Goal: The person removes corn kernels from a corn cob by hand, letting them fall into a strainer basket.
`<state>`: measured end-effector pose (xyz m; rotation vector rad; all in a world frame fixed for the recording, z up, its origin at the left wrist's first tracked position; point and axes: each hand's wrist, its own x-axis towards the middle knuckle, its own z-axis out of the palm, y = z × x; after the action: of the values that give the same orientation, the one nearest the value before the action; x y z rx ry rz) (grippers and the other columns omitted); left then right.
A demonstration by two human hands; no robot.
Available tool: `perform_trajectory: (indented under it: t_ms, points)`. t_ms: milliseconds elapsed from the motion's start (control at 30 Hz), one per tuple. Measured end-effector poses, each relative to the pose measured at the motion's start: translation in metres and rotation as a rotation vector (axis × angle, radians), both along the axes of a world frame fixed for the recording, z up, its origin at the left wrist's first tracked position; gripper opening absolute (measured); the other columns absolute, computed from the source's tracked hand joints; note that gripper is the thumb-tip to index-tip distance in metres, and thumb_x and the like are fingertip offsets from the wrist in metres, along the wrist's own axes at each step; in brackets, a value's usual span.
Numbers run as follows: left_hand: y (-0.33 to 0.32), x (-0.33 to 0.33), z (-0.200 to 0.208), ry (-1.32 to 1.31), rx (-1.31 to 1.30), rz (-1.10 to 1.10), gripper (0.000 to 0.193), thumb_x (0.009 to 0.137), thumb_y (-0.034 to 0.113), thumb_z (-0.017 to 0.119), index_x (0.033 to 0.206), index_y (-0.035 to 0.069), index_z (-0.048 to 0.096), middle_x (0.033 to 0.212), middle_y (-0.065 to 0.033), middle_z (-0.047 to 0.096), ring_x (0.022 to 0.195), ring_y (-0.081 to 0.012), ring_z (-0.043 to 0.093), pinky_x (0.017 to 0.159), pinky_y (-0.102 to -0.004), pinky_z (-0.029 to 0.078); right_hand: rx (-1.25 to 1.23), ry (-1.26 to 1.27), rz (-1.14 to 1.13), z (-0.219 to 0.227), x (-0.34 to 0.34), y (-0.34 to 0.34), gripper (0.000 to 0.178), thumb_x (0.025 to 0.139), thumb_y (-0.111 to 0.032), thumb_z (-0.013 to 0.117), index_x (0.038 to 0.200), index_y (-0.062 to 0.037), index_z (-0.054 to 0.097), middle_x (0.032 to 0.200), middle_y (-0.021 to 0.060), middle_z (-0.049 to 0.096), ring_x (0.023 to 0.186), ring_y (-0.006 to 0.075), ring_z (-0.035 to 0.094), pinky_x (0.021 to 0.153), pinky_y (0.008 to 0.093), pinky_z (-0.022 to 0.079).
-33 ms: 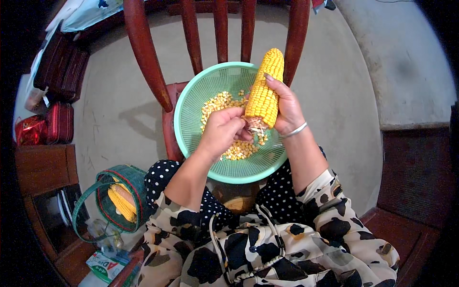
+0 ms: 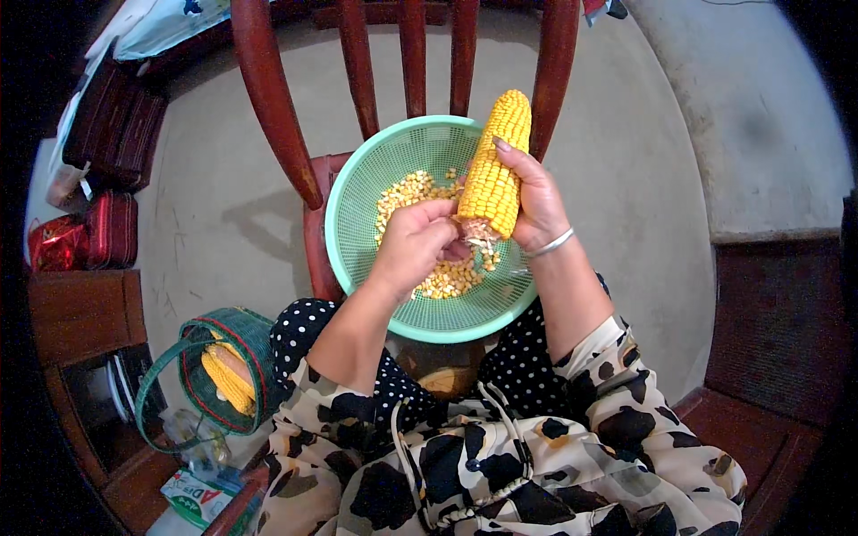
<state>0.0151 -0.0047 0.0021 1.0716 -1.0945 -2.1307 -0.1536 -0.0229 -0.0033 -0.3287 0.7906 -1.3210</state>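
An ear of corn (image 2: 494, 170) stands tilted over a light green plastic colander (image 2: 349, 241), yellow kernels covering most of it. Its lower end is stripped bare and ragged. Wrapped round the ear from the right, my right hand (image 2: 538, 204) has its thumb laid along the kernels. My left hand (image 2: 416, 246) is closed, thumb and bent fingers pressed to the stripped lower end; some of its fingertips are hidden. Loose corn kernels (image 2: 450, 281) lie in the colander below both hands.
The colander rests on a dark red wooden chair (image 2: 320, 241), its slatted back (image 2: 414, 58) beyond. At lower left, a green woven basket (image 2: 192, 384) holds more ears of corn (image 2: 230, 380). A wooden cabinet (image 2: 85, 308) stands at left. A raised ledge (image 2: 760, 134) runs along the right.
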Motion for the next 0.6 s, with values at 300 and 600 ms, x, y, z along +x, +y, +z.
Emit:
perform_trajectory:
  t_ms: [300,600]
  points:
    - [0.009,-0.010,0.004,0.051,-0.176,0.040,0.038,0.080,0.015,0.062,0.112,-0.003,0.052,0.099,-0.0075,0.060,0.086,-0.0122,0.058,0.076,-0.0245,0.047,-0.054,0.206,-0.071,0.006,0.009,0.003,0.028,0.083,-0.016,0.057,0.104,-0.0011,0.045,0.087,0.0098,0.056,0.073,0.0203,0.060,0.064,0.0339,0.054]
    - [0.009,-0.010,-0.006,-0.128,-0.339,0.060,0.030,0.078,0.015,0.067,0.099,-0.004,0.058,0.090,-0.0092,0.062,0.079,-0.0124,0.059,0.073,-0.0258,0.048,-0.046,0.146,-0.002,0.005,0.005,0.003,0.032,0.082,-0.016,0.059,0.106,-0.0016,0.044,0.087,0.0094,0.055,0.073,0.0198,0.060,0.064,0.0331,0.054]
